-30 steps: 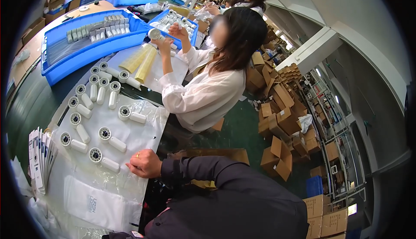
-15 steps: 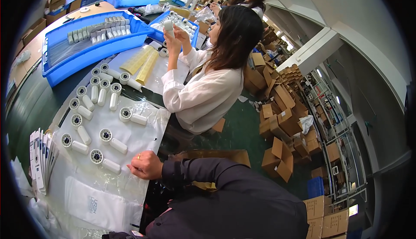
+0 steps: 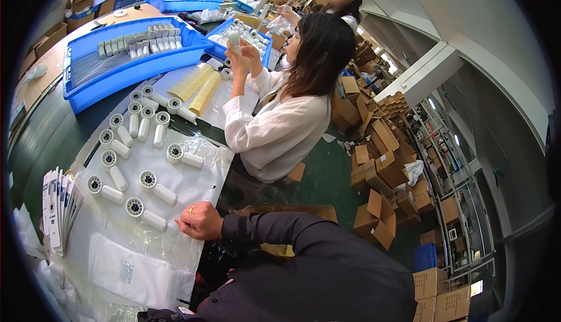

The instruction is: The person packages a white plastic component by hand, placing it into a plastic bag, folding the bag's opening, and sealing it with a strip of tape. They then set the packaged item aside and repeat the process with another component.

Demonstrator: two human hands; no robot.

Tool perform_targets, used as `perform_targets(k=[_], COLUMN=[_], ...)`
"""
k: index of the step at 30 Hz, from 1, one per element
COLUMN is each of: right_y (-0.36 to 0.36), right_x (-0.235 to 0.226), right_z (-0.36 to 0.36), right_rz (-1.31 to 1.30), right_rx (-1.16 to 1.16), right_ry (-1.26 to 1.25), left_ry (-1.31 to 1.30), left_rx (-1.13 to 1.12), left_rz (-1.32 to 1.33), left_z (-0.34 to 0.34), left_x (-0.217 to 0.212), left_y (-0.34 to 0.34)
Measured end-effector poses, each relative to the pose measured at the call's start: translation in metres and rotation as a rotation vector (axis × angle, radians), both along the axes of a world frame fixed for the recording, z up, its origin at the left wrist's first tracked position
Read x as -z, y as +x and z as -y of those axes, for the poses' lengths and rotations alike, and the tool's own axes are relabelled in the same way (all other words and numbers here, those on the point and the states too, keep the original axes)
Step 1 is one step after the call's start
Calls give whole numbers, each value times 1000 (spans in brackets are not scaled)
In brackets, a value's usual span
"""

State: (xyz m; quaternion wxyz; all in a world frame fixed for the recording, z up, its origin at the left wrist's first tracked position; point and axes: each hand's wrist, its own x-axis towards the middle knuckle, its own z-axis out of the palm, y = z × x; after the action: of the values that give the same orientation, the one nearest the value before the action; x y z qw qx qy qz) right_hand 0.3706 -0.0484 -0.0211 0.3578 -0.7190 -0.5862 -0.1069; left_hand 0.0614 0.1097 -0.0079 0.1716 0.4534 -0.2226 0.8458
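One white handle (image 3: 154, 221) lies on the tabletop (image 3: 44, 135) just beside your right hand (image 3: 200, 221), at nine o'clock from its fingers (image 3: 186, 221). Its long axis runs ten to four, round head (image 3: 134, 207) at ten. Those fingers are curled narrow, nothing visibly held; your left hand is out of view.

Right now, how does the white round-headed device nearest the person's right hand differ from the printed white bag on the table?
The device has a dark-centred round head and a rounded handle; the bag is flat and roughly rectangular.
The bag covers more of the pale sheeting than the device does.
Both are mainly white, and the right hand touches neither.
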Motion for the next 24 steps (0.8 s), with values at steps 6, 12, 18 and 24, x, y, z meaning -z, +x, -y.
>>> perform_targets(k=[6, 12, 18, 24], right_y=[2, 2, 3, 3], right_x=[-1, -1, -2, 1], right_z=[2, 2, 3, 2], right_rz=[-8, 5, -4, -4], right_rx=[7, 4, 4, 7], right_ry=[2, -11, -16, 2], left_ry=[1, -6, -4, -1], left_rx=[12, 6, 5, 8], left_rz=[2, 5, 4, 2], left_z=[0, 3, 5, 5], left_x=[-7, -23, -26, -19], left_y=[3, 13, 17, 14])
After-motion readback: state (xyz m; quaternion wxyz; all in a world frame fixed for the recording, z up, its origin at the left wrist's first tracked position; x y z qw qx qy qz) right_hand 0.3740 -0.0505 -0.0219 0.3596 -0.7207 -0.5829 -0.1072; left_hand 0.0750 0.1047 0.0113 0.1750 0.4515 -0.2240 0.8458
